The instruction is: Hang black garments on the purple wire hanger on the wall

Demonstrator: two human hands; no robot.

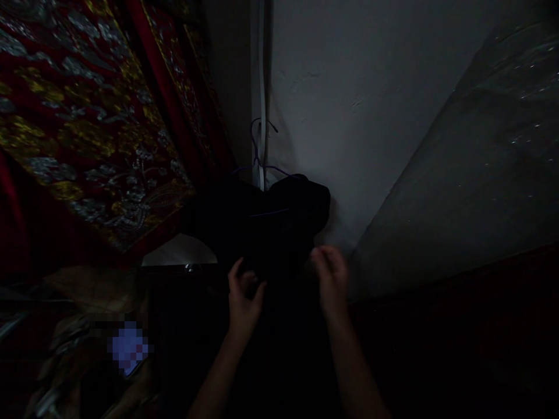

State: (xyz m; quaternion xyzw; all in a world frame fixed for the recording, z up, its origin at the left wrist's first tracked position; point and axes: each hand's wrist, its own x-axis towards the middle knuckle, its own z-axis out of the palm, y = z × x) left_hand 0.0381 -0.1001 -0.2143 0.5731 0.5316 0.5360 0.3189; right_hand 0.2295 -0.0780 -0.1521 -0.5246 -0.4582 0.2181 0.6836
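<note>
A black garment (279, 233) hangs on a thin purple hanger (279, 169) against the wall; its lower part merges into the dark. My left hand (244, 297) is in front of the garment's lower middle, open, with thumb and fingers curved apart and nothing visible between them. At the garment's right edge is my right hand (331, 273), its fingers curled together and slightly blurred. Whether cloth is pinched in those fingertips is too dark to make out.
A red cloth (87, 116) with gold and silver sequin flowers hangs at the left. A pale cable (262, 75) runs down the grey wall (371, 87) behind the hanger. Shiny plastic-like sheeting (489, 163) covers the right side. A pixelated bright patch (128, 348) shows at lower left.
</note>
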